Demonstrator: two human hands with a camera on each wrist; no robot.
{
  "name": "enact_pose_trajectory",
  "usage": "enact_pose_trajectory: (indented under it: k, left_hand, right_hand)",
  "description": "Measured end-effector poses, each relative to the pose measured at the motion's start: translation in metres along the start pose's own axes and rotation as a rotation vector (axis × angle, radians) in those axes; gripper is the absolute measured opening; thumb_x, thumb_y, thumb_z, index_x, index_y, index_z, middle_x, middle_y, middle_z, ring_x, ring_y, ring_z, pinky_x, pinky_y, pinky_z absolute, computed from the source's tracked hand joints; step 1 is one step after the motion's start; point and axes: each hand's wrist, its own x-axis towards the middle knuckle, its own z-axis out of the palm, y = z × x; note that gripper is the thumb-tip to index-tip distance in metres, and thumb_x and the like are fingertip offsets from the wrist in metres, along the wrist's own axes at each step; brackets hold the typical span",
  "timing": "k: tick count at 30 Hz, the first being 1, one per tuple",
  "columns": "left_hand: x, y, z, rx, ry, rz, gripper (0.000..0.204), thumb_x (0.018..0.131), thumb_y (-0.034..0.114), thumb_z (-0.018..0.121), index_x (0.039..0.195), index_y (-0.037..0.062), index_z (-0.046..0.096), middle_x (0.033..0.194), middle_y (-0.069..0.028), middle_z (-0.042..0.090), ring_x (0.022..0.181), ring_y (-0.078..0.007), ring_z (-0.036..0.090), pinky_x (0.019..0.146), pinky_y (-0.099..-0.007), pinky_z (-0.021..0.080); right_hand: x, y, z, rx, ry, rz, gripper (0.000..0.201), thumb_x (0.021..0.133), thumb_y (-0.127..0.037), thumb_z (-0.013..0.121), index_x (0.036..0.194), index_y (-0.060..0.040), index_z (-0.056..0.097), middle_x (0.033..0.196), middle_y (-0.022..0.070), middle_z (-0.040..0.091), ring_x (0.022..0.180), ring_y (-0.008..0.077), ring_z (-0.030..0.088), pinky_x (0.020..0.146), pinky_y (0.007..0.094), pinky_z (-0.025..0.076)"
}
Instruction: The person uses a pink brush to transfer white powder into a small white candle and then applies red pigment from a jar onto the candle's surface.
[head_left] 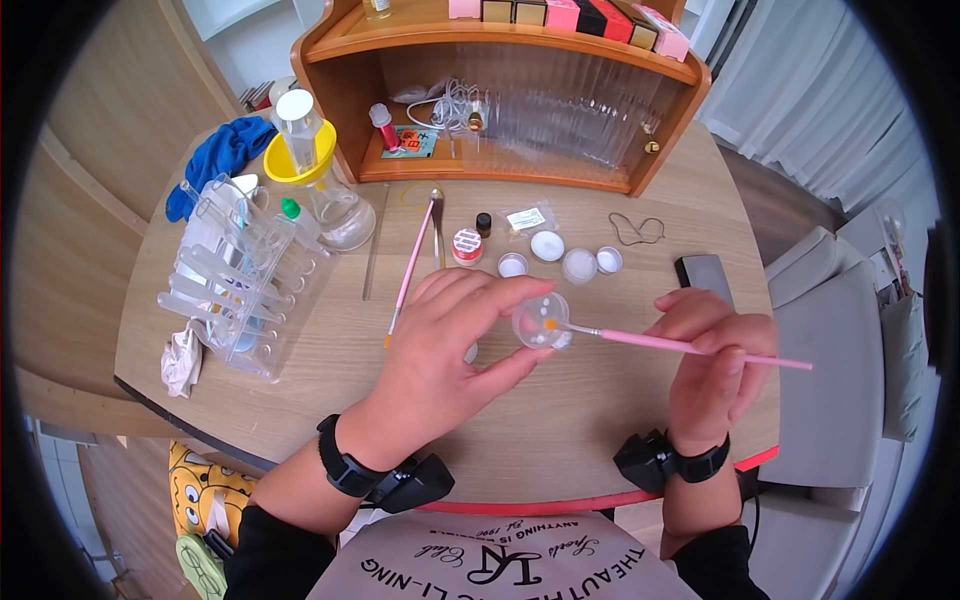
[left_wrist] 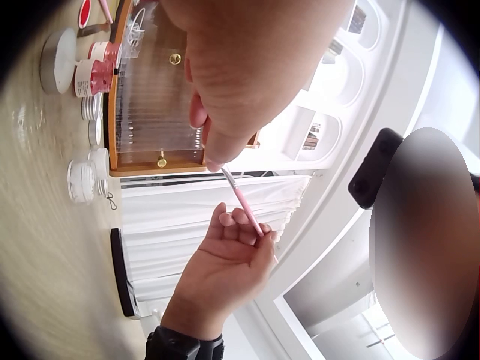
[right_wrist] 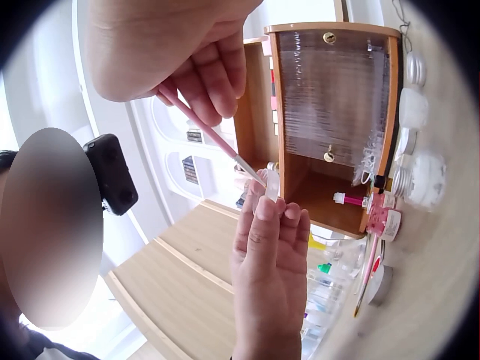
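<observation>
Between its thumb and index finger, my left hand pinches a small clear round dish by the rim, raised over the table and tilted towards me. My right hand grips a slim paintbrush by its pink handle. The brush's orange bristles overlap the inside of the dish, where a few whitish spots show. From the right wrist view, the dish appears edge-on, with the brush tip right at it. In the left wrist view, the left hand hides the dish, while the pink brush points up to its fingertips.
Several small white-filled pots and a red-labelled jar stand beyond the hands. A second pink brush lies left. A test-tube rack and a flask with a yellow funnel stand further left. A wooden cabinet borders the back.
</observation>
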Motion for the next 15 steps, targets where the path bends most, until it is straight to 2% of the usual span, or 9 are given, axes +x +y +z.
enact_pose_trajectory:
  k: [2,15]
  left_hand:
    - [0.0001,0.0001,0.0,0.001,0.005,0.0,0.048,0.064,0.007,0.075,0.11,0.0067,0.06,0.084,-0.0046,0.061,0.079,-0.0218,0.056,0.079,-0.0317,0.042]
    - [-0.0001,-0.0003,0.0004,0.018,-0.003,-0.003,0.048,0.064,0.007,0.075,0.109,0.0066,0.06,0.086,-0.0056,0.061,0.08,-0.0219,0.056,0.079,-0.0318,0.041]
  right_hand:
    - [-0.0005,-0.0001,-0.0001,-0.011,0.043,-0.005,0.03,0.096,-0.035,0.039,0.088,-0.0066,0.043,0.069,0.0133,0.059,0.063,0.0223,0.057,0.074,0.0444,0.048]
    - [-0.0001,0.0006,0.0003,-0.009,0.048,-0.062,0.031,0.096,-0.036,0.039,0.087,-0.0062,0.044,0.068,0.0142,0.061,0.061,0.0233,0.056,0.072,0.0439,0.048]
